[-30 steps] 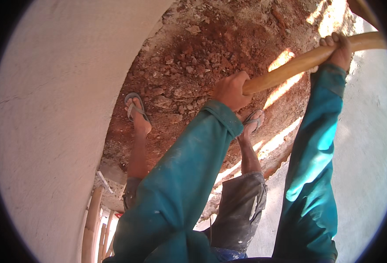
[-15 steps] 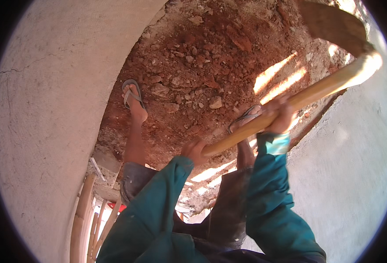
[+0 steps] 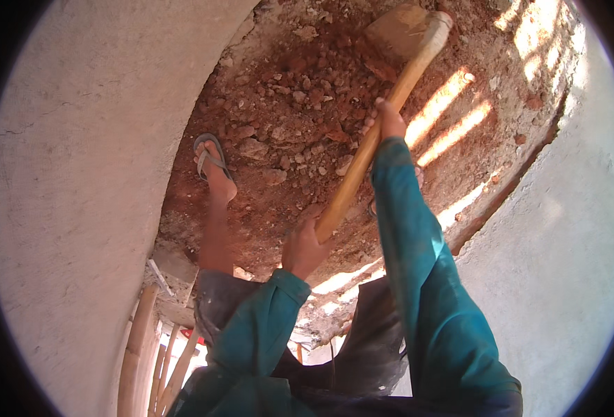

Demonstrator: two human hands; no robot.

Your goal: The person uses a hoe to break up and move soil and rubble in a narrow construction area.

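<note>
My left hand (image 3: 305, 247) is closed round the lower end of a curved wooden hoe handle (image 3: 354, 177). Farther up, my right hand (image 3: 389, 118) grips the same handle. The dusty metal hoe blade (image 3: 397, 31) rests at or just over reddish broken earth and rubble (image 3: 289, 104) at the top of the view. Both forearms, in teal sleeves, come in from below. My left foot (image 3: 216, 170), in a grey flip-flop, stands on the soil; my right foot is mostly hidden behind the handle and my right arm.
A pale plastered wall (image 3: 77, 174) bounds the soil on the left, a grey plastered surface (image 3: 550, 264) on the right. Bamboo poles (image 3: 136, 347) stand at lower left beside a rough concrete edge. Bright strips of sunlight cross the right side of the soil.
The hoe has swung from the upper right toward the middle of the soil, its handle now steeper. Both hands moved lower and leftward, then my right hand rose up the handle.
</note>
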